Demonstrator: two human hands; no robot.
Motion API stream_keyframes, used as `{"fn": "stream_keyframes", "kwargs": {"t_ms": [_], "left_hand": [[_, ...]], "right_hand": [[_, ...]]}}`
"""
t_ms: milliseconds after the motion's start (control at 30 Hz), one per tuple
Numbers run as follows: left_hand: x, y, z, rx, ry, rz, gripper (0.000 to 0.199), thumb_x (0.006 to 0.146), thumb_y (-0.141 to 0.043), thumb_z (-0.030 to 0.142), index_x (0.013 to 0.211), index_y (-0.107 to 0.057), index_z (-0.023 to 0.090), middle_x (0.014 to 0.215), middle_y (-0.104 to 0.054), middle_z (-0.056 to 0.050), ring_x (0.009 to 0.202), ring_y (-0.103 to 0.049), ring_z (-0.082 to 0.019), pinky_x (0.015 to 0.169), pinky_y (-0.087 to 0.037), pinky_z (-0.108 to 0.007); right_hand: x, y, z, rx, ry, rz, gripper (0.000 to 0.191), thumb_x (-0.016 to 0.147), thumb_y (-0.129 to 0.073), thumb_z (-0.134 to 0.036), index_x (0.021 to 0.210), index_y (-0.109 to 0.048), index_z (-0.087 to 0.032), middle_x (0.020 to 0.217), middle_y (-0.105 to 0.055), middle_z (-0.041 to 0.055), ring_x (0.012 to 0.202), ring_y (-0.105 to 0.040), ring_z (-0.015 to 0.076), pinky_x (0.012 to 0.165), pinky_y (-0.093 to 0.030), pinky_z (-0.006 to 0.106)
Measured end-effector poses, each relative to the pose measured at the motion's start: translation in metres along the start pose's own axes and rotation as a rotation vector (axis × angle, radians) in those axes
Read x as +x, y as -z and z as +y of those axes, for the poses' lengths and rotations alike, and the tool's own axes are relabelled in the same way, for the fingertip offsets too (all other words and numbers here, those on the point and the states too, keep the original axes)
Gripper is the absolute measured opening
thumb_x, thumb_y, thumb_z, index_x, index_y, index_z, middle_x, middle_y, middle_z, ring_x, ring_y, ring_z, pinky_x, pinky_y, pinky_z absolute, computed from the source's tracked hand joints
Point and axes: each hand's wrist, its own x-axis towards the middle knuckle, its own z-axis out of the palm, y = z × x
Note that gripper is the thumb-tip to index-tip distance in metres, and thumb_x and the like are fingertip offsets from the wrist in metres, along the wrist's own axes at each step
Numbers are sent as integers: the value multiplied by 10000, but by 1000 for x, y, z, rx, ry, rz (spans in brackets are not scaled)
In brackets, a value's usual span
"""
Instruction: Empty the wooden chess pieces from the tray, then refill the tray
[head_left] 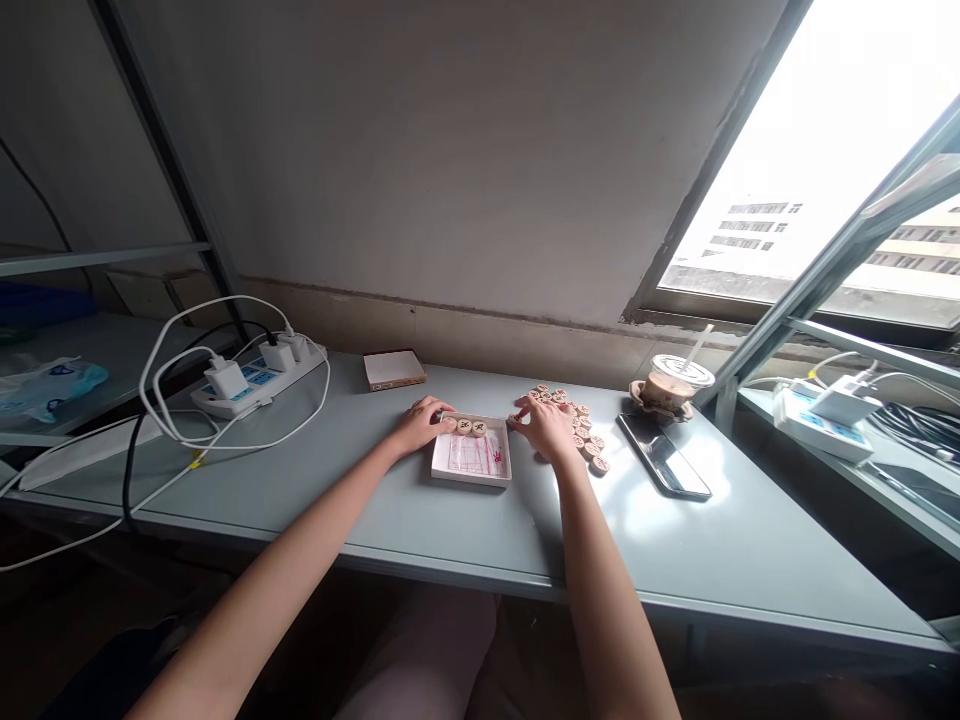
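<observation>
Open box [471, 480], centre frame: xiangqi pieces [478, 429] along its upper side. My left hand [421, 424]: curled at its upper-left corner; right hand [549, 428]: bent beside loose pieces [583, 432]; grips unclear. Step, seemingly: piece-gathering; next move needs a fingertip pinch.

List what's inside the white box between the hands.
Inside the box: at least two round pieces at the far side, a red-marked sheet nearer. The left hand covers the far-left corner, hiding anything there.

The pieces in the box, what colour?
Light tan pieces with dark marks, best seen in the head view.
</observation>
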Motion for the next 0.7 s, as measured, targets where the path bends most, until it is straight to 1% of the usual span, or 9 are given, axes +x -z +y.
{"fn": "stream_keyframes", "kwargs": {"t_ms": [100,200,233,300,367,433,500,600,700], "left_hand": [[-1,-1,1,33,2,2,303,771,-509,409,1001,-600,234,1073,-547,-26,1014,-522,-211,899,-402,-315],[-1,-3,0,34,-2,10,302,774,-506,415,999,-592,232,1077,-540,-28,1021,-518,-209,897,-403,-310],[-1,-3,0,29,-4,9,302,775,-506,415,1000,-590,231,1077,-538,-28,1022,-517,-207,896,-404,-308],[-1,-3,0,22,-5,9,300,778,-506,411,1000,-587,227,1074,-536,-29,1027,-514,-207,895,-404,-305],[-2,-3,1,25,-2,7,294,780,-507,403,997,-588,222,1072,-535,-32,1036,-509,-208,903,-399,-304],[-1,-2,3,35,0,2,287,784,-503,398,990,-590,217,1078,-532,-36,1038,-509,-209,916,-389,-307],[-1,-2,3,42,3,-1,287,788,-499,400,987,-589,214,1083,-529,-40,1036,-510,-210,921,-385,-311],[0,-2,3,38,0,-4,289,788,-498,404,989,-584,215,1082,-531,-41,1046,-505,-212,917,-386,-313],[0,-2,2,28,-11,-4,288,787,-496,404,991,-579,219,1080,-538,-37,1052,-502,-214,907,-391,-314]], "right_hand": [[-2,13,-3,168,52,-25,247,816,-492,-399,955,-646,-265,947,-664,24,882,-566,198,836,-342,356],[-4,22,-9,304,200,-159,255,802,-500,-449,912,-660,-284,950,-648,5,863,-562,177,772,-378,300],[-5,23,-12,298,235,-193,241,784,-526,-447,898,-663,-285,943,-642,7,872,-554,180,781,-375,305],[-7,20,-17,208,263,-204,189,745,-583,-410,848,-668,-276,943,-623,19,923,-523,202,827,-351,340],[-8,15,-21,103,255,-165,171,722,-614,-369,851,-657,-266,968,-597,35,970,-487,220,855,-323,367],[-8,10,-23,45,252,-122,198,732,-610,-352,910,-632,-267,991,-574,43,986,-463,224,857,-310,373],[-7,7,-23,18,260,-110,205,749,-600,-343,942,-612,-276,999,-561,43,984,-451,224,853,-299,376],[-7,7,-24,1,278,-129,160,760,-600,-331,911,-622,-282,997,-554,41,982,-442,225,848,-285,376],[-7,6,-24,-19,284,-115,132,778,-583,-326,884,-630,-263,990,-555,49,978,-440,223,851,-279,371]]}}
